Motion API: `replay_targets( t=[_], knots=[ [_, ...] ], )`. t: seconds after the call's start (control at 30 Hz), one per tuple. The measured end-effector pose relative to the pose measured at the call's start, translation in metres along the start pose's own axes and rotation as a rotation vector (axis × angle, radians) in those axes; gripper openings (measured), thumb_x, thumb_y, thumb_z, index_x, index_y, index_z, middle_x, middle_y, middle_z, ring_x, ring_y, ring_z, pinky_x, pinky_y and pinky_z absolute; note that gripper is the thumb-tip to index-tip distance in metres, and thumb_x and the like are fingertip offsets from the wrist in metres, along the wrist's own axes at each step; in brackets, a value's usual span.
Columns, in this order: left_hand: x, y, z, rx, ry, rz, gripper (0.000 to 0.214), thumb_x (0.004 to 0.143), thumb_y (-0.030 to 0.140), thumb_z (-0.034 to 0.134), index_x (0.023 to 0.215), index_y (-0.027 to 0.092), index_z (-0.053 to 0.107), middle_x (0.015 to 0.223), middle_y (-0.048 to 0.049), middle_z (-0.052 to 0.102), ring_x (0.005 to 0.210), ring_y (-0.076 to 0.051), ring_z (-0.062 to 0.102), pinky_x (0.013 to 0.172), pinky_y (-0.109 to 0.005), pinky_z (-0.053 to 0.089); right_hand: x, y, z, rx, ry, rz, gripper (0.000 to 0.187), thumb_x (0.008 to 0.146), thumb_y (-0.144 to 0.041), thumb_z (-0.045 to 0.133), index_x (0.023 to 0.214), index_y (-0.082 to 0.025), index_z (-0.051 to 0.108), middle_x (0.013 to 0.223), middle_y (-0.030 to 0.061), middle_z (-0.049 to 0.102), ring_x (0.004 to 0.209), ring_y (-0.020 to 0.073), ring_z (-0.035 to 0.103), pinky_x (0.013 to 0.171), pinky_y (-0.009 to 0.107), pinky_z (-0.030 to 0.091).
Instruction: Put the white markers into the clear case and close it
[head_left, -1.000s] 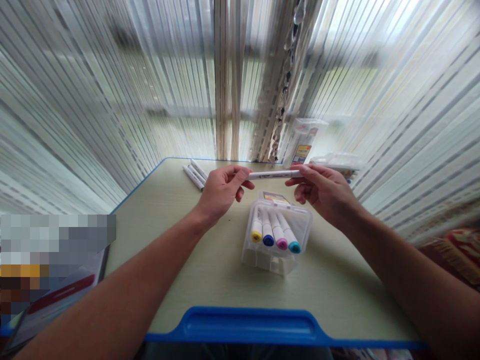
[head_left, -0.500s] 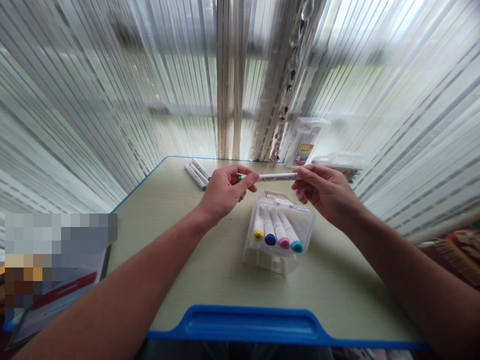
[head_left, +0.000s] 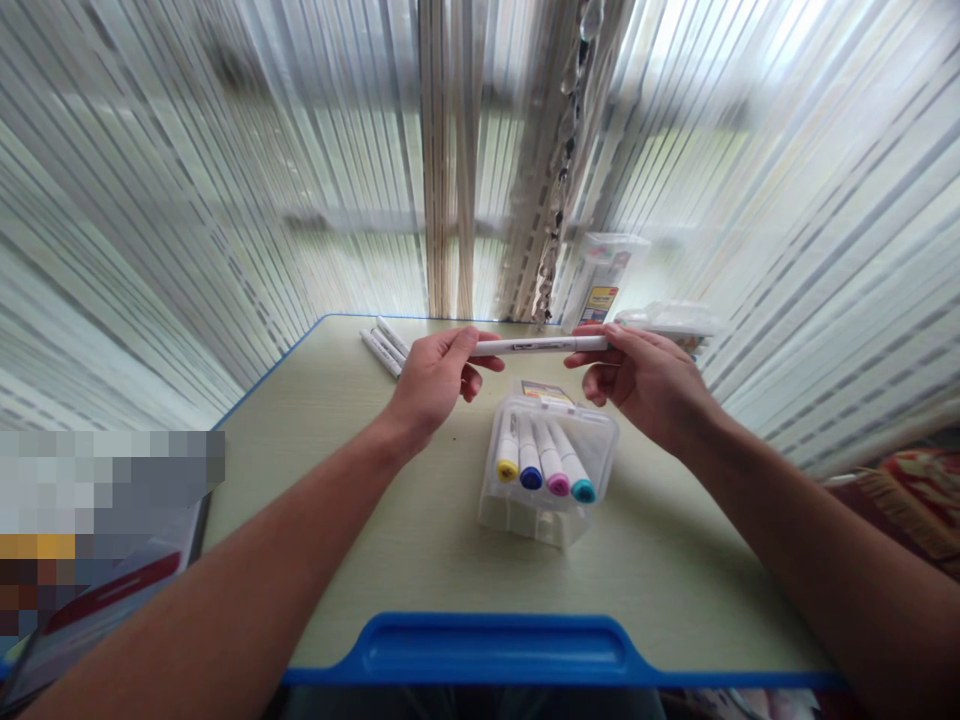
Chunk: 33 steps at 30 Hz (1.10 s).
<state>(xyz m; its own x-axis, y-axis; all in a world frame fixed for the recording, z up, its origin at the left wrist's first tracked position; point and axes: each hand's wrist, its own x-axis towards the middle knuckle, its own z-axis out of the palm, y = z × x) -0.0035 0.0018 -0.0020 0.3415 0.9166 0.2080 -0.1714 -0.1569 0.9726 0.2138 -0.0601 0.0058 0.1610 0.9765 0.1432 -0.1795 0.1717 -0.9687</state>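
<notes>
Stretched level between both hands is a white marker (head_left: pixel 525 346) with dark print on its barrel. My left hand (head_left: pixel 442 375) pinches one end between thumb and fingers, hiding that tip. The other end sits in the fingers of my right hand (head_left: pixel 634 370), which also cover it. Below the marker, a clear plastic case (head_left: pixel 600 445) holds several white markers with yellow, blue, pink and teal (head_left: pixel 583 490) ends facing me. More white markers (head_left: pixel 384 348) lie on the table just beyond my left hand.
The pale table (head_left: pixel 315 530) has a blue rim with a blue front tray (head_left: pixel 491 648). A tall clear case (head_left: pixel 600 280) stands at the back, beside another clear container (head_left: pixel 675 320). String curtains (head_left: pixel 360 160) hang behind. A tablet-like flat thing (head_left: pixel 120 590) leans at the left.
My left hand has shifted slightly left along the marker, and its green end is now hidden. More of the barrel shows between the hands. The whole view has moved a little.
</notes>
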Motion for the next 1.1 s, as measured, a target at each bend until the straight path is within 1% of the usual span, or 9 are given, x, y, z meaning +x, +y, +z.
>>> replay_targets(
  t=[0.1, 0.2, 0.3, 0.4, 0.5, 0.57, 0.8, 0.93, 1.1],
  knots=[
    [-0.0003, 0.0001, 0.0003, -0.012, 0.006, -0.008, 0.029, 0.096, 0.031, 0.050, 0.098, 0.009, 0.069, 0.073, -0.0073, 0.071, 0.042, -0.006, 0.049, 0.044, -0.019, 0.038, 0.0008, 0.0010, -0.0006, -0.003, -0.014, -0.013, 0.023, 0.093, -0.031, 0.056, 0.095, -0.014, 0.070, 0.076, 0.0098, 0.075, 0.045, 0.0139, 0.061, 0.040, 0.024, 0.044],
    [-0.0005, -0.0007, 0.0003, 0.021, -0.010, 0.017, 0.028, 0.094, 0.032, 0.054, 0.099, 0.009, 0.069, 0.073, -0.0068, 0.070, 0.043, -0.005, 0.048, 0.044, -0.019, 0.037, 0.0016, 0.0028, -0.0012, -0.024, -0.022, -0.034, 0.021, 0.088, -0.035, 0.066, 0.093, -0.015, 0.071, 0.075, 0.0084, 0.075, 0.044, 0.0120, 0.061, 0.040, 0.022, 0.044],
    [-0.0006, -0.0022, -0.0002, 0.061, -0.047, 0.052, 0.029, 0.088, 0.037, 0.065, 0.095, 0.009, 0.069, 0.073, -0.0058, 0.070, 0.044, -0.005, 0.047, 0.044, -0.019, 0.035, 0.0017, 0.0044, -0.0013, -0.059, -0.024, -0.062, 0.020, 0.081, -0.034, 0.075, 0.088, -0.015, 0.072, 0.073, 0.0063, 0.074, 0.043, 0.0100, 0.059, 0.040, 0.021, 0.043],
    [-0.0009, -0.0031, -0.0010, 0.104, -0.072, 0.079, 0.034, 0.079, 0.041, 0.075, 0.093, 0.010, 0.070, 0.070, -0.0039, 0.068, 0.045, -0.005, 0.046, 0.043, -0.019, 0.035, 0.0013, 0.0057, -0.0016, -0.076, -0.033, -0.075, 0.020, 0.076, -0.030, 0.081, 0.087, -0.016, 0.072, 0.071, 0.0043, 0.074, 0.043, 0.0088, 0.058, 0.040, 0.020, 0.043],
    [-0.0015, -0.0030, -0.0014, 0.130, -0.076, 0.083, 0.037, 0.071, 0.040, 0.081, 0.091, 0.011, 0.070, 0.066, -0.0016, 0.066, 0.046, -0.005, 0.045, 0.043, -0.019, 0.034, 0.0008, 0.0065, -0.0021, -0.083, -0.041, -0.072, 0.023, 0.072, -0.029, 0.084, 0.088, -0.016, 0.073, 0.070, 0.0040, 0.074, 0.043, 0.0086, 0.058, 0.041, 0.021, 0.044],
    [-0.0017, -0.0029, -0.0014, 0.128, -0.072, 0.078, 0.037, 0.070, 0.039, 0.082, 0.090, 0.011, 0.070, 0.066, -0.0010, 0.066, 0.046, -0.005, 0.045, 0.043, -0.019, 0.033, 0.0006, 0.0065, -0.0021, -0.088, -0.040, -0.076, 0.024, 0.071, -0.028, 0.085, 0.087, -0.016, 0.073, 0.070, 0.0042, 0.074, 0.044, 0.0088, 0.058, 0.041, 0.021, 0.044],
    [-0.0006, -0.0041, -0.0009, 0.068, -0.066, 0.056, 0.036, 0.076, 0.039, 0.077, 0.096, 0.010, 0.070, 0.071, -0.0034, 0.068, 0.046, -0.005, 0.045, 0.043, -0.020, 0.035, 0.0006, 0.0048, -0.0012, -0.081, -0.031, -0.051, 0.025, 0.075, -0.034, 0.081, 0.089, -0.015, 0.072, 0.075, 0.0060, 0.075, 0.043, 0.0095, 0.060, 0.040, 0.021, 0.044],
    [-0.0004, -0.0033, 0.0000, 0.016, -0.039, 0.016, 0.029, 0.085, 0.034, 0.069, 0.101, 0.010, 0.069, 0.076, -0.0054, 0.070, 0.045, -0.004, 0.047, 0.045, -0.019, 0.036, 0.0003, 0.0031, -0.0005, -0.053, -0.030, -0.025, 0.027, 0.080, -0.037, 0.074, 0.096, -0.016, 0.070, 0.081, 0.0086, 0.076, 0.045, 0.0119, 0.062, 0.040, 0.022, 0.045],
    [-0.0004, -0.0008, 0.0012, -0.022, -0.010, -0.038, 0.026, 0.092, 0.029, 0.058, 0.105, 0.010, 0.068, 0.074, -0.0063, 0.070, 0.044, -0.005, 0.049, 0.045, -0.019, 0.038, -0.0010, 0.0003, 0.0010, -0.038, -0.029, -0.007, 0.023, 0.087, -0.034, 0.064, 0.100, -0.016, 0.068, 0.082, 0.0095, 0.076, 0.046, 0.0140, 0.062, 0.041, 0.025, 0.045]
  ],
)
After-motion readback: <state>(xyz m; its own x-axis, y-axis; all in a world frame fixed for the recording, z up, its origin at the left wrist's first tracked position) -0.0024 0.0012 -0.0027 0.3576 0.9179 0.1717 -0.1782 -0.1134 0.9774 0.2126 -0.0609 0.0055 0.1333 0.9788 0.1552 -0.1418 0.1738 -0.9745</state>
